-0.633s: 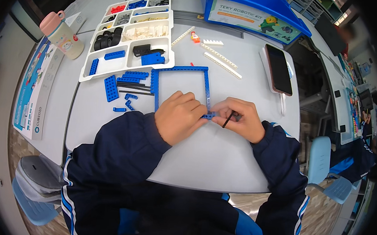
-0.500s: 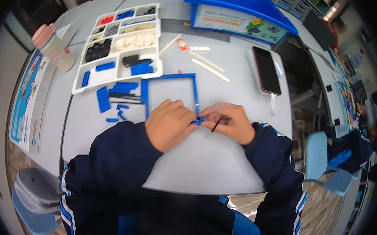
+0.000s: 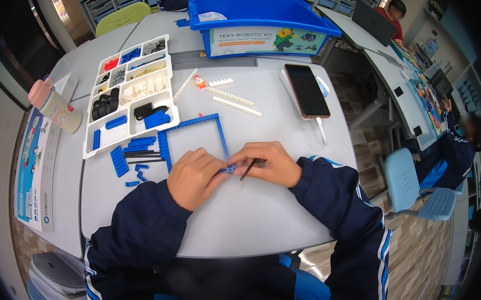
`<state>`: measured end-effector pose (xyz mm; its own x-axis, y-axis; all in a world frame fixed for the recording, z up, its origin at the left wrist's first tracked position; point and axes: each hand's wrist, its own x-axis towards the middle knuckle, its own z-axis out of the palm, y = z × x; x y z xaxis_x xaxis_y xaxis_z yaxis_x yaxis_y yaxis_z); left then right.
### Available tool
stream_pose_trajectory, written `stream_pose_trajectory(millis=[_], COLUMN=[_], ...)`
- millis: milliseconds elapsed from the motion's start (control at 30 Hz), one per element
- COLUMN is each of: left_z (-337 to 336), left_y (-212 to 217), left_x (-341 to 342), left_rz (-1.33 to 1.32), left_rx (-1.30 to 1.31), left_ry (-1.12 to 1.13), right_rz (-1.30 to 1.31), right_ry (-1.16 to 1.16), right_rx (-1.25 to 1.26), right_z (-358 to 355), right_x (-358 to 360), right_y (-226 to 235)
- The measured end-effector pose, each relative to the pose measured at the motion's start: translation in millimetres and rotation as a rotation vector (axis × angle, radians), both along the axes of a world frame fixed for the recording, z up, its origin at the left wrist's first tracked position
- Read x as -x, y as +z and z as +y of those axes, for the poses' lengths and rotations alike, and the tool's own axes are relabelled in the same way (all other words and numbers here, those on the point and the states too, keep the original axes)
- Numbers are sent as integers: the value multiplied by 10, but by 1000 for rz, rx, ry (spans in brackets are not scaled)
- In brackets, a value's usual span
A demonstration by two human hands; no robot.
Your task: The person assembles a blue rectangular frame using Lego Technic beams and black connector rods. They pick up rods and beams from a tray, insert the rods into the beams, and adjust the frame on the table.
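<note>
A rectangular frame of blue building-brick beams [image 3: 193, 123] lies on the table in front of me. My left hand [image 3: 194, 176] is closed over its near side, fingers bent, covering much of that edge. At the frame's near right corner, my right hand [image 3: 270, 162] pinches with thumb and forefinger. A thin black axle rod [image 3: 247, 170] sticks out from the fingers of that hand, slanting down toward me. The fingertips of both hands nearly meet at the corner, so how the pieces join there is hidden.
Left of the frame are blue bricks [image 3: 119, 161] and black rods [image 3: 144, 158]. Beyond stands a white sorting tray [image 3: 135, 136] of parts. White beams [image 3: 237, 106], a phone [image 3: 307, 92] and a blue bin [image 3: 264, 9] lie farther off. A bottle [image 3: 59, 110] stands left.
The whole view has shifted, showing more of the room beyond the table. Both hands stay at the frame's near right corner, and the right one still has the black rod.
</note>
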<state>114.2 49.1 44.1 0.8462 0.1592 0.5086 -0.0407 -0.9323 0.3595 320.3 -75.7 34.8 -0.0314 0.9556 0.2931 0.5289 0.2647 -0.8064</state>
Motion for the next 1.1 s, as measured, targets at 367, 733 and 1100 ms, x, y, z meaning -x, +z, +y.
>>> stream_pose_trajectory(millis=[367, 733, 1100], left_z=[-17, -12, -27], left_y=[-8, -2, 12], left_x=[4, 13, 11], left_rz=[-5, 8, 2], left_rx=[-23, -44, -35], left_ry=[27, 17, 21], right_rz=[3, 28, 8], right_ry=[-7, -5, -13], right_rx=[17, 25, 43], right_z=[5, 1, -4], right_x=[10, 16, 17], right_y=[0, 3, 24])
